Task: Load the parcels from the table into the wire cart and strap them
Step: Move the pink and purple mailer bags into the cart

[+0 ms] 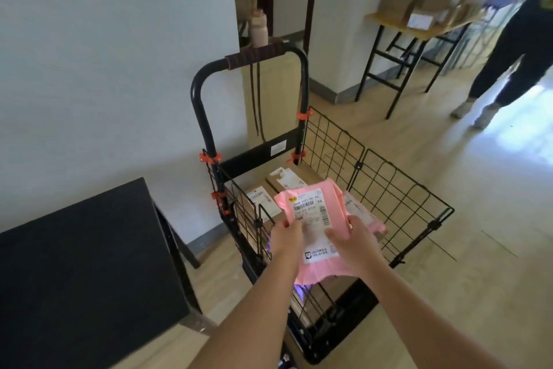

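Observation:
A pink parcel bag [311,204] with a white shipping label hangs over the black wire cart [389,186]. My left hand [288,238] grips its left edge and my right hand [351,241] grips its right side. Below it in the cart lie cardboard boxes [296,178] with labels and another pink bag [375,223] at the right. A black elastic strap [254,93] hangs from the cart's handle [254,56]. The black table [83,264] stands at the left, its top bare.
A white wall runs behind the cart and table. A second table [419,27] stacked with cardboard boxes stands at the back right. A person in dark clothes [514,51] walks at the far right. Open wooden floor lies to the right of the cart.

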Action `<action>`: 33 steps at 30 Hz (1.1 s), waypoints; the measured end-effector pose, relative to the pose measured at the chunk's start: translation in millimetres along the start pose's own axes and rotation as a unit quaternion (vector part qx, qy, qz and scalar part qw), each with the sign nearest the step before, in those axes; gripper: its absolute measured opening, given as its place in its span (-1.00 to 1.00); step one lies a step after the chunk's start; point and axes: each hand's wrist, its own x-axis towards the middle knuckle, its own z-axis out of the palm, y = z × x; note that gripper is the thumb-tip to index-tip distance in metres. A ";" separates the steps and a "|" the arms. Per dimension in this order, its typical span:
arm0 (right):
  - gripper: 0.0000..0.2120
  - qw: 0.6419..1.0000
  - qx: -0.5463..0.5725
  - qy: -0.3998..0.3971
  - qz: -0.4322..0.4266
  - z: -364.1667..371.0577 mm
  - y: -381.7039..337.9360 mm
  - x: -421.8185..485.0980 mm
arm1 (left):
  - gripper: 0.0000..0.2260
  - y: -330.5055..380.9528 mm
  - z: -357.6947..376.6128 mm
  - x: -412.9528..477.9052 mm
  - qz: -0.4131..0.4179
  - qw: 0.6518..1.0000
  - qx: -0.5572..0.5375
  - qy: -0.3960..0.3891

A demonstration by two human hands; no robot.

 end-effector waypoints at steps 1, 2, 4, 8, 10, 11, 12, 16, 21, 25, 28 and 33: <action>-0.49 1.000 -0.005 -0.001 0.005 -3.7 4.0 10.3 | -0.85 1.3 9.1 6.7 -0.002 1.000 0.000 -0.005; -0.50 1.000 -0.012 -0.001 0.008 -7.7 6.3 21.0 | -0.85 2.9 17.7 14.5 -0.006 1.000 0.001 -0.007; -0.51 1.000 -0.019 -0.004 0.010 -15.6 10.5 43.8 | -0.90 7.6 33.2 30.3 -0.016 1.000 0.001 -0.014; -0.51 0.999 -0.031 -0.026 0.016 -31.1 12.8 82.9 | -0.88 23.8 57.7 56.4 -0.041 0.999 0.009 -0.023; -0.47 0.999 -0.032 -0.039 0.021 -37.3 10.9 99.3 | -0.87 33.3 68.1 68.8 -0.044 0.999 0.018 -0.022; -0.44 0.998 -0.030 -0.045 0.025 -39.2 11.0 107.7 | -0.86 37.9 73.0 74.6 -0.044 0.998 0.026 -0.021; -0.43 0.998 -0.024 -0.049 0.030 -40.5 12.2 116.0 | -0.87 41.1 78.0 81.1 -0.045 0.998 0.032 -0.023; -0.40 0.997 -0.008 -0.058 0.048 -43.3 17.8 141.4 | -0.86 46.5 92.2 98.3 -0.041 0.996 0.071 -0.031; -0.51 0.996 0.004 -0.072 0.059 -42.5 19.1 179.8 | -0.75 50.7 96.9 121.1 -0.026 0.985 0.170 -0.028; -0.58 0.994 -0.012 -0.092 0.056 -35.8 22.4 217.4 | -0.76 56.3 107.8 139.6 -0.056 0.990 0.128 0.006; -0.60 0.993 -0.006 -0.109 0.037 -33.3 26.1 249.3 | -0.77 61.6 124.4 155.1 -0.076 0.987 0.129 0.052; -0.51 0.996 -0.037 -0.067 -0.038 -45.4 29.8 307.5 | -0.78 70.9 166.6 186.8 -0.094 0.975 0.161 0.119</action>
